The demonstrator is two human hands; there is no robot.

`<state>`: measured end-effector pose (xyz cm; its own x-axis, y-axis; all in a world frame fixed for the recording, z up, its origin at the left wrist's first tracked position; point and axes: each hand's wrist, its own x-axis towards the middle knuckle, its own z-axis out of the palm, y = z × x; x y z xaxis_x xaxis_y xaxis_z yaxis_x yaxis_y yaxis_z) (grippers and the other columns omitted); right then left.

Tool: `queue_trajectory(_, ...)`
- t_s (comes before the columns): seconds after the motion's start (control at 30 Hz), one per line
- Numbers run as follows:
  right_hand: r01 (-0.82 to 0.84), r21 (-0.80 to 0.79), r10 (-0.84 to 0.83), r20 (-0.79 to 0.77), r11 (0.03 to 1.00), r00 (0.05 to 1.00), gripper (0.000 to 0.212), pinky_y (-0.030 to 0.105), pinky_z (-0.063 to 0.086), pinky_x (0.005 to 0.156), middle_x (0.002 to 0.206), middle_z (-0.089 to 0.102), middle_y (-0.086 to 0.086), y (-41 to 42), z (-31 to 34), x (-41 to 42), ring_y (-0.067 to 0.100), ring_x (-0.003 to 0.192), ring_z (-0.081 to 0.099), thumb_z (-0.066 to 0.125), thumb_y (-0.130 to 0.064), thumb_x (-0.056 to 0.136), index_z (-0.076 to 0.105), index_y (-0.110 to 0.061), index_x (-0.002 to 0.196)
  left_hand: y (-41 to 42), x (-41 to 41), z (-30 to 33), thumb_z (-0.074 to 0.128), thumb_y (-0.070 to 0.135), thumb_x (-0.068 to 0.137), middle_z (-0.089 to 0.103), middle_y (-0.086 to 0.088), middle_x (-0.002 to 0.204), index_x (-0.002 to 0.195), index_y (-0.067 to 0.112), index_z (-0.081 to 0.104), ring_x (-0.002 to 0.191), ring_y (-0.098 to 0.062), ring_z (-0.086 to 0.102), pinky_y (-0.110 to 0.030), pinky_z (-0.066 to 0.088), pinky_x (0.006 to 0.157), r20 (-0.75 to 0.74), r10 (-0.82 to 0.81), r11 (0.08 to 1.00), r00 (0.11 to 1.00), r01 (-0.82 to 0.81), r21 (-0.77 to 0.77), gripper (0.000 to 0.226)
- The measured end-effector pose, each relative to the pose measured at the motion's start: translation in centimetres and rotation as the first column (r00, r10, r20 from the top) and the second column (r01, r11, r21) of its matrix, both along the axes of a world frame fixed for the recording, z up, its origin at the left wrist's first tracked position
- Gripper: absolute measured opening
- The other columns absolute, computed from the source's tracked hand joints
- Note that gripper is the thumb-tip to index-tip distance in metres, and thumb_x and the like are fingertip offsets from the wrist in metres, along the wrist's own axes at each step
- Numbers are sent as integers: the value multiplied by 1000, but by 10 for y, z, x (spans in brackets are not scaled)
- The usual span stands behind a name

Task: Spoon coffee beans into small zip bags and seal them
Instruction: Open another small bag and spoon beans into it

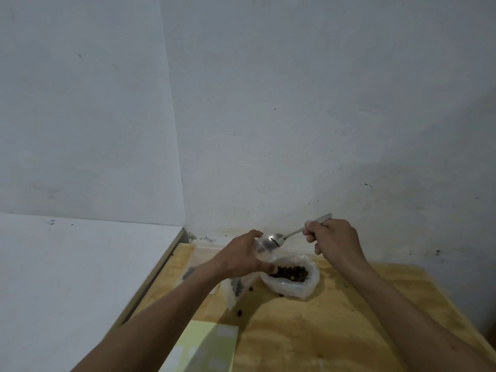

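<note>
Plastic this thin will behave like film: the small zip bag [236, 287] that the left hand [243, 260] holds is light, limp and slick, so it will likely sag shut unless its mouth is kept spread, and the best hold is at the stiffer zip rim, not on the soft wall. It is clear, with a dark cluster of beans showing low inside it, and it hangs from the hand down to the wooden table [335, 318] near the table's far left corner. The left hand's thumb and fingers are curled around the bag's top.

The right hand [335, 242] pinches the handle of a metal spoon [271, 240], fingers closed round it, with the bowl tipped at the bag's mouth just beside the left fingers. The spoon is stiff and smooth, and beans will slide off it readily. A dark streak lies in the bowl; whether it is a bean or a reflection cannot be told.

Just right of the zip bag, close to the table's far edge, the open supply bag [295, 287] sits slumped with coffee beans [291, 273] heaped inside. A few loose beans [239, 313] lie on the wood beside the bags. A pale green sheet [204, 347] lies at the near edge.
</note>
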<state>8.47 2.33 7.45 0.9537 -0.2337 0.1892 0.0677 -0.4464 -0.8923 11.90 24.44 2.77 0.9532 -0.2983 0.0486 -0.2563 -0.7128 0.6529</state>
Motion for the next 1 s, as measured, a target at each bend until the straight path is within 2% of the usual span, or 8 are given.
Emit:
queue_trajectory(0.1, -6, -108, 18, 106, 994, 994, 30, 34, 57, 63, 74, 75, -2, 1, 3, -3, 14, 59, 66, 61, -32, 99, 79, -15, 82, 1, 1, 1, 88, 49, 70, 60, 3, 130, 144, 25, 45, 111, -15, 60, -32, 56, 90, -12, -1, 1000, 1000, 1, -20, 89)
queue_trajectory(0.23, 92, -179, -57, 194, 980, 979, 33, 46, 59, 66, 70, 74, 7, -10, 1, 1, 29, 66, 69, 60, -34, 98, 78, -15, 78, 3, 3, -1, 90, 43, 71, 61, 6, 124, 142, 27, 46, 107, -14, 60, -20, 51, 78, -38, 10, 998, 999, -13, -59, 85)
queue_trajectory(0.37, 165, -371, -126, 126, 914, 984, 42, 32, 44, 51, 64, 69, 12, -25, -24, 4, 29, 59, 64, 56, -32, 99, 72, -5, 71, 1, 6, -4, 90, 43, 70, 62, 7, 127, 140, 26, 48, 108, -13, 61, -18, 48, 77, -74, 7, 998, 997, -11, -65, 84)
queue_trajectory(0.5, 147, -410, -165, -8, 900, 986, 45, 27, 32, 48, 56, 62, 11, -30, -60, 5, 22, 47, 53, 56, -29, 98, 62, -5, 60, -4, 7, -7, 90, 48, 69, 61, 8, 127, 139, 28, 48, 110, -14, 59, -24, 50, 84, -88, 7, 1000, 996, -10, -30, 84)
queue_trajectory(0.6, 127, -313, -160, -80, 941, 984, 38, 29, 37, 48, 63, 69, 16, -26, -79, 8, 26, 48, 57, 58, -27, 95, 73, -2, 71, -8, 9, -9, 90, 49, 69, 60, 6, 132, 140, 27, 47, 108, -13, 56, -24, 47, 82, -90, 5, 1000, 996, -7, -16, 86)
queue_trajectory(0.73, 115, -24, -117, -206, 993, 972, 31, 38, 53, 56, 66, 75, 8, -13, -87, 10, 31, 62, 70, 63, -21, 92, 77, -6, 69, -9, 9, -9, 89, 50, 70, 59, 7, 134, 142, 25, 46, 109, -12, 55, -25, 46, 86, -72, 5, 1000, 997, -7, -29, 88)
queue_trajectory(0.9, 200, 251, -88, -396, 947, 914, 25, 25, 37, 46, 61, 70, 4, -13, -91, 9, 17, 45, 52, 66, -16, 91, 77, -2, 73, -2, 8, -5, 89, 50, 69, 59, 9, 135, 143, 26, 47, 115, -13, 57, -29, 50, 94, -76, 6, 999, 997, -10, -50, 88)
queue_trajectory(1.0, 213, 298, -76, -411, 931, 908, 26, 25, 36, 45, 60, 68, 5, -18, -84, 6, 17, 46, 51, 64, -14, 93, 76, 0, 76, 5, 7, -1, 88, 47, 72, 56, 10, 134, 144, 24, 45, 114, -11, 52, -26, 44, 89, -60, 27, 997, 998, -31, -64, 87)
